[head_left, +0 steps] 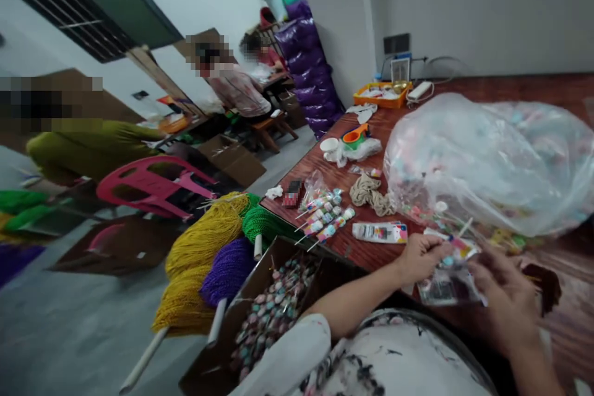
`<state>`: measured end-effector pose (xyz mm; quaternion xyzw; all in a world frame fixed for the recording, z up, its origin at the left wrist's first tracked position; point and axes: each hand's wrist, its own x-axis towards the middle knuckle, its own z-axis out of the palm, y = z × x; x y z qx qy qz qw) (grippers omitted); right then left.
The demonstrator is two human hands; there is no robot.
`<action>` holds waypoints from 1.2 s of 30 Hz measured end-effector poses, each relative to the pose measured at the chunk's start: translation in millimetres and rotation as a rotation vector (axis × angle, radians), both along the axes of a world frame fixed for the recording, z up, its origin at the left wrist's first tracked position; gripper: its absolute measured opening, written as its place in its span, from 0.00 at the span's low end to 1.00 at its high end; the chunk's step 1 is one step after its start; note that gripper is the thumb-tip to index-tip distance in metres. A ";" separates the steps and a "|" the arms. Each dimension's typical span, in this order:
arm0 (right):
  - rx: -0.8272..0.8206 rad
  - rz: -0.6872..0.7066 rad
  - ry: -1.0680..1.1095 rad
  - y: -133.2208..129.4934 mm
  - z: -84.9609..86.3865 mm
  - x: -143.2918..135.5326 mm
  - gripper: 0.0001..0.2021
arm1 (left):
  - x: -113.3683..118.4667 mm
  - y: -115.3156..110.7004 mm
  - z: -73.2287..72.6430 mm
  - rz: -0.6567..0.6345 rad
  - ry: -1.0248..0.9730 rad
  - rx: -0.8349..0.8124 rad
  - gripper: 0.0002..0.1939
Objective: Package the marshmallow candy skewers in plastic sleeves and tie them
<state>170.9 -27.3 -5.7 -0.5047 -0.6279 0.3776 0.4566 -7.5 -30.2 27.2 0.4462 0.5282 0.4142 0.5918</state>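
Over the red-brown wooden table (320, 164), my left hand (420, 257) pinches a small clear packet (457, 253) with colourful print and a white stick poking out. My right hand (501, 281), blurred, has its bent fingers at the packet's right side; whether they grip it is unclear. Below the hands lies a clear wrapper with a dark label (445, 292). Left of my left hand are flat printed packets (379, 232) and several sticks of pastel beads (327, 216). A big clear bag (487, 154) of pastel pieces stands beyond my hands.
An open box of beads (273, 303) sits by the table's left edge, beside yellow yarn (199, 260) and purple yarn (229, 272). Beige cloth (371, 195) and an orange tray (380, 96) are on the table. Several people sit at the left, one near a pink chair (148, 182).
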 end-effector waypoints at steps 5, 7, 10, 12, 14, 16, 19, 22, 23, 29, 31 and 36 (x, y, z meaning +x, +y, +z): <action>-0.048 -0.022 0.042 -8.8 -15.0 -16.2 0.08 | -2.1 -1.9 -14.2 -0.185 0.128 0.145 0.17; 0.167 -0.047 -0.022 -6.7 -15.5 -19.4 0.05 | -8.2 -3.6 -19.7 -0.220 0.068 0.053 0.19; 0.473 -0.032 -0.061 -2.9 -13.0 -24.1 0.04 | -15.8 -3.9 -31.6 -0.253 -0.234 -0.127 0.26; 0.495 -0.020 -0.049 -2.3 -10.5 -28.4 0.03 | -21.3 -3.2 -37.5 -0.293 -0.418 -0.208 0.32; 0.356 -0.024 -0.028 -4.0 -7.2 -34.6 0.04 | -28.2 -3.4 -38.7 -0.348 -0.493 -0.225 0.35; 0.134 -0.026 0.033 -7.7 -3.0 -42.4 0.08 | -35.3 -5.2 -35.9 -0.415 -0.490 -0.230 0.34; -0.129 -0.020 0.118 -13.5 5.7 -52.1 0.13 | -41.1 -10.0 -29.4 -0.499 -0.506 -0.283 0.33; -0.034 -0.117 0.015 -16.1 19.0 -50.0 0.11 | -40.5 -15.1 -24.0 -0.449 -0.612 -0.315 0.28; 0.140 -0.153 -0.095 -16.6 25.0 -46.2 0.11 | -40.3 -16.9 -22.1 -0.439 -0.644 -0.312 0.27; 0.491 0.477 -0.846 -26.1 58.2 -18.4 0.18 | -49.6 -29.5 -10.9 -0.562 -0.524 -0.302 0.25; 0.396 0.630 -0.870 -30.9 60.3 -15.3 0.16 | -52.9 -30.4 -10.8 -0.700 -0.445 -0.291 0.24; 0.154 0.613 -0.904 -29.0 43.3 -16.2 0.08 | -46.6 -19.9 -8.1 -0.943 0.249 0.166 0.19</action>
